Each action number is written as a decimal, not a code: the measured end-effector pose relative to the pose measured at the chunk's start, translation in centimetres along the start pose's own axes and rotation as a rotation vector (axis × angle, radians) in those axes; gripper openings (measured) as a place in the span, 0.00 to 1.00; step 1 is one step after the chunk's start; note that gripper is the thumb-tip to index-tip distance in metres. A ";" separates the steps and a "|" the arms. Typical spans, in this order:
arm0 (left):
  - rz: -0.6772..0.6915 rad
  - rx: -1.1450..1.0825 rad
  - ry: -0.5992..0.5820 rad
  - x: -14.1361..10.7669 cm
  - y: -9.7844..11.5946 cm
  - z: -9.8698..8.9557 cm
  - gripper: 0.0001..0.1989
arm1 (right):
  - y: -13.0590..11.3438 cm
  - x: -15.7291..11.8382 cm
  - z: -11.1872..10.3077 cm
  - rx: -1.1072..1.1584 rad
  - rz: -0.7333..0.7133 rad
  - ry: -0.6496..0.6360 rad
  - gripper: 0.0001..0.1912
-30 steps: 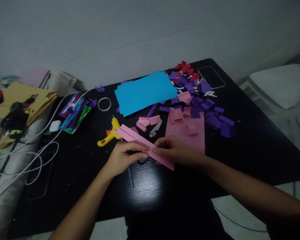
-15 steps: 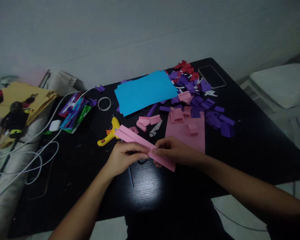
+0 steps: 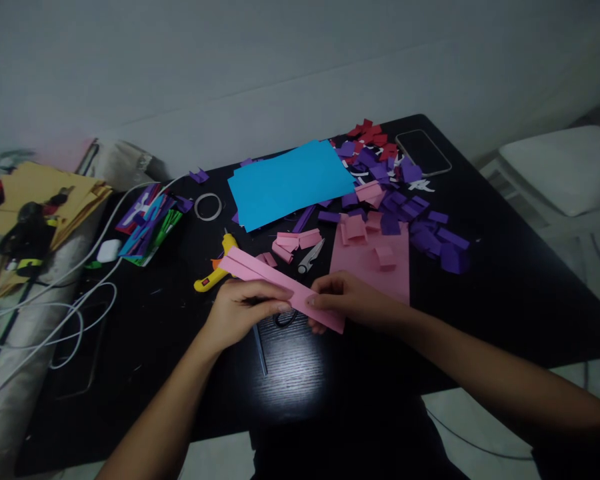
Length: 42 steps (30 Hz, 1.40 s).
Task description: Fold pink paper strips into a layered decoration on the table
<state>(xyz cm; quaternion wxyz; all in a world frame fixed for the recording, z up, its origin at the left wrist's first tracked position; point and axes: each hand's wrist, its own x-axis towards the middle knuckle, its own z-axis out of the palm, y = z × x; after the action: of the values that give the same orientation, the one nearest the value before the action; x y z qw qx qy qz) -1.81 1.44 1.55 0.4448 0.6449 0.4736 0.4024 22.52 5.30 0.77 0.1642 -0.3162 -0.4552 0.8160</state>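
A long folded pink paper strip [image 3: 260, 270] slants down to the right above the black table. My left hand [image 3: 245, 307] pinches it near its middle, thumb in front. Close to its lower right end, my right hand [image 3: 337, 300] grips the same strip between thumb and fingers. Behind the strip's upper left end lies a yellow glue gun [image 3: 213, 277]. Small folded pink pieces [image 3: 285, 245] and a grey-handled cutting tool [image 3: 311, 257] are just beyond the strip. A pink sheet [image 3: 395, 280] lies partly under my right hand. Dark scissor handles [image 3: 284, 320] show between my hands.
Blue sheets [image 3: 290, 183] lie at the back, with purple pieces [image 3: 425, 237] and red pieces [image 3: 373, 133] to their right. A phone [image 3: 424, 152] rests at the back right corner. White cables [image 3: 83, 313] cross the left side, near a tape ring [image 3: 208, 207].
The pink strip has shifted slightly left and up. My left hand has moved a little left with it, while my right hand stays nearly in place, now nearer the strip's lower end.
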 end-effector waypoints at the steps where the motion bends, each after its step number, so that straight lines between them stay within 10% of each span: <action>1: -0.007 0.001 0.021 0.1 0.1 -0.2 0.10 | 0.0 0.1 -0.1 -0.001 -0.015 0.005 0.14; 24: 0.000 0.021 -0.047 -0.2 -0.2 0.7 0.07 | -0.1 0.2 0.3 -0.140 -0.035 0.060 0.07; 42: -0.082 0.040 0.237 0.5 0.3 -2.8 0.08 | 0.1 0.4 -1.6 -0.012 -0.063 0.036 0.03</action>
<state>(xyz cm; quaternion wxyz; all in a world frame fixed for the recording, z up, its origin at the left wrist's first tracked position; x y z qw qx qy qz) -4.28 2.39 2.71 0.3890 0.5817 0.5566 0.4478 23.27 6.47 -0.10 0.1962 -0.3170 -0.4668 0.8020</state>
